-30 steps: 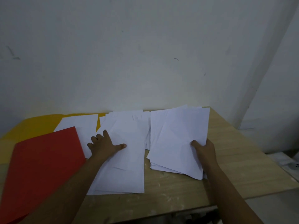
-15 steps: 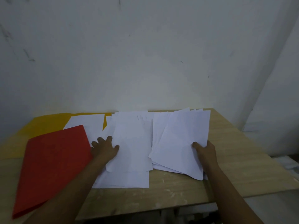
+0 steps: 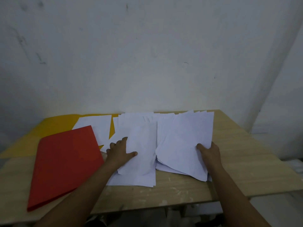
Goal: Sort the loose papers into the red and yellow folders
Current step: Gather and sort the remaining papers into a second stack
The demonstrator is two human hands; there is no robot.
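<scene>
No writing we can read on any sheet. Our left hand (image 3: 118, 153) pinches the middle paper pile (image 3: 141, 145) beside the red folder (image 3: 65, 163); right hand (image 3: 210, 154) grips the right stack (image 3: 183, 145). Yellow folder (image 3: 54, 126) lies behind on the tabletop (image 3: 237, 169).

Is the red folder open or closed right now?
Closed. The red folder lies flat on the table as a single red cover, fold edge toward the papers, no sheets showing inside it.
</scene>
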